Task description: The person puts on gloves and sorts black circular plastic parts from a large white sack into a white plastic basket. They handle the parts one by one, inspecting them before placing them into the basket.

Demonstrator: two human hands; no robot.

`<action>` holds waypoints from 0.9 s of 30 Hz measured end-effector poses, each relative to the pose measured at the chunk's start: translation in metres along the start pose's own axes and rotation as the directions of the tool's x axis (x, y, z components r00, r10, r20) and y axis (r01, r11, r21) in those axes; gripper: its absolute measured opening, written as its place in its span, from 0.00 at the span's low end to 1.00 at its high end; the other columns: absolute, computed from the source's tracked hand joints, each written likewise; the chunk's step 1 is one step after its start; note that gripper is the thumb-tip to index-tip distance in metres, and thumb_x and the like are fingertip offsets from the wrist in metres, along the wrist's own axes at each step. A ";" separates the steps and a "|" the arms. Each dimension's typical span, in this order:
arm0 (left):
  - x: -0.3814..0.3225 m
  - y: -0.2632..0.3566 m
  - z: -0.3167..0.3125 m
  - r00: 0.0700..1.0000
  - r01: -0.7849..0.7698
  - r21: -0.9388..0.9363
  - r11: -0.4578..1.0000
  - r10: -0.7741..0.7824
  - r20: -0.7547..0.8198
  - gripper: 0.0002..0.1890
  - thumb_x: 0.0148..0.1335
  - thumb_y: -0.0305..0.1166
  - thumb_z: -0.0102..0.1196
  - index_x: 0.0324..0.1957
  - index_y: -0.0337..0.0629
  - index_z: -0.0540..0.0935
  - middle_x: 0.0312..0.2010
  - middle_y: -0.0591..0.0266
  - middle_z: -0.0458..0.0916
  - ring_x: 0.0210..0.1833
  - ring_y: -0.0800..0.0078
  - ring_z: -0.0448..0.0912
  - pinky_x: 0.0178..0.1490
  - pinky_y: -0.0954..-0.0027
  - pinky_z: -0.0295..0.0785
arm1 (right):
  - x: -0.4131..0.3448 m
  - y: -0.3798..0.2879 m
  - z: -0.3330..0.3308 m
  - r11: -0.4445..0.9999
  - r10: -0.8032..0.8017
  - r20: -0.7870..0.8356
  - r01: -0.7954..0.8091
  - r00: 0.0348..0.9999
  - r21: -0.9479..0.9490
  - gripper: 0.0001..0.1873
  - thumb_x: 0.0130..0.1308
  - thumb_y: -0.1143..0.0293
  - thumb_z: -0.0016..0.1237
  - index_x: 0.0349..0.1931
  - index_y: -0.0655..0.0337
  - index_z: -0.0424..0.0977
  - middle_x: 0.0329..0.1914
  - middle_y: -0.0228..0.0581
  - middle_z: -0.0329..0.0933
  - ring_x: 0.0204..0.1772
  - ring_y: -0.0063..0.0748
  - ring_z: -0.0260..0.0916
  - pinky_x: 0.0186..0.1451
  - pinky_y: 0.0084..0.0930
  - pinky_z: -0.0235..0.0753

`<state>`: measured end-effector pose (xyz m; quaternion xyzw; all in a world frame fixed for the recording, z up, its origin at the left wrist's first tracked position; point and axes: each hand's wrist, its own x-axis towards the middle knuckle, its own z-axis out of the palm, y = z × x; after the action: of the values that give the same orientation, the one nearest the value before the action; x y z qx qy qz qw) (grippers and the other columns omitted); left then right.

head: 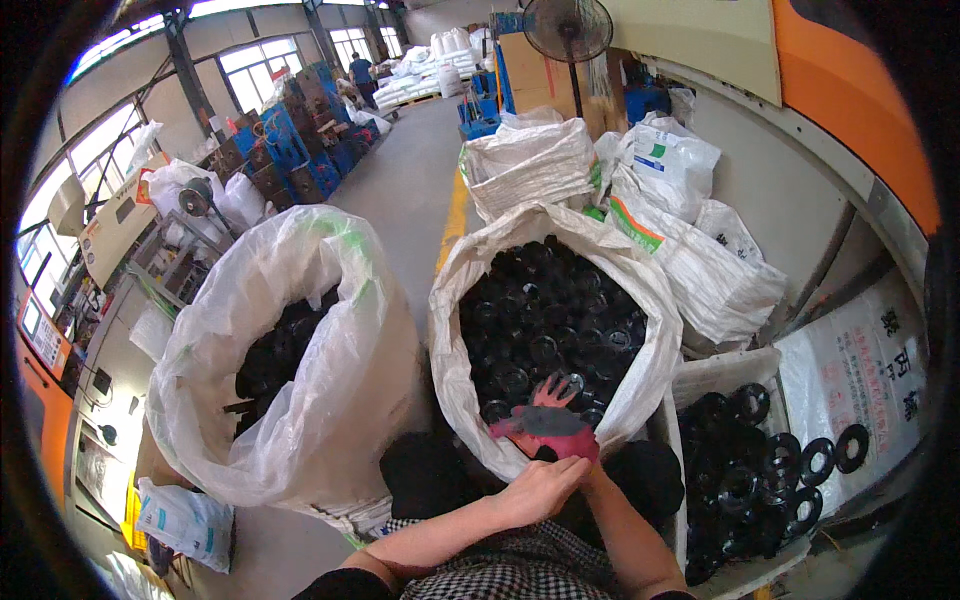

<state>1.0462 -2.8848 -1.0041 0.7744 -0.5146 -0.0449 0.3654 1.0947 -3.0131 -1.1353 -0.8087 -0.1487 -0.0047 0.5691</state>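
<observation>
My right hand (551,416) is inside a red and grey work glove (559,427), its fingers spread and holding nothing. My bare left hand (544,487) pinches the glove's cuff at the right wrist. Both hands are over the near rim of a white woven sack (664,337). Black round plastic parts (555,307), some ring-shaped, fill the sack's opening. To its left stands another sack with a clear plastic liner (360,292), with dark parts (281,360) inside.
At right, a pale crate (727,367) holds black rings (739,487); some lie on a printed white sack (847,375). Folded woven sacks (690,262) and a standing fan (570,30) are beyond. A person (361,75) stands far off near stacked blue metal blocks (289,139).
</observation>
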 end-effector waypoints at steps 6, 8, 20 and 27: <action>0.002 0.008 0.004 0.984 -0.014 0.166 0.986 -0.016 0.178 0.17 0.53 0.25 0.51 0.46 0.40 0.68 0.40 0.51 0.73 0.32 0.48 0.78 0.30 0.53 0.74 | -0.005 -0.074 -0.022 0.707 -0.024 0.013 0.008 1.000 0.707 0.30 0.62 0.64 0.47 0.64 0.61 0.55 0.66 0.41 0.55 0.65 0.34 0.58 0.66 0.26 0.58; 0.004 0.009 0.010 0.981 -0.028 0.168 0.985 -0.005 0.195 0.19 0.51 0.24 0.51 0.47 0.41 0.68 0.38 0.51 0.73 0.28 0.49 0.78 0.29 0.53 0.74 | -0.001 -0.086 -0.027 0.420 -0.021 0.002 0.007 1.000 0.907 0.31 0.62 0.64 0.47 0.65 0.60 0.54 0.67 0.41 0.54 0.66 0.35 0.57 0.66 0.26 0.57; -0.014 -0.003 0.029 0.974 -0.087 0.183 0.979 0.122 -0.191 0.23 0.48 0.28 0.61 0.47 0.37 0.69 0.38 0.55 0.73 0.35 0.56 0.77 0.32 0.59 0.74 | 0.015 -0.118 -0.028 -0.562 -0.041 -0.070 0.035 0.997 0.826 0.36 0.63 0.64 0.45 0.69 0.59 0.47 0.75 0.39 0.43 0.72 0.35 0.50 0.72 0.28 0.49; -0.040 -0.050 0.030 0.963 0.179 0.395 0.901 -0.078 -0.258 0.16 0.51 0.29 0.59 0.41 0.37 0.71 0.33 0.53 0.67 0.33 0.55 0.75 0.32 0.60 0.73 | 0.016 -0.117 -0.022 -0.759 0.099 -0.184 0.194 0.978 0.622 0.37 0.67 0.44 0.28 0.66 0.66 0.54 0.76 0.45 0.36 0.78 0.39 0.29 0.77 0.34 0.38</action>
<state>1.0527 -2.8569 -1.0687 0.8664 -0.4128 0.1332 0.2473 1.0852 -2.9934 -1.0170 0.2694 -0.0668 0.0342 0.9601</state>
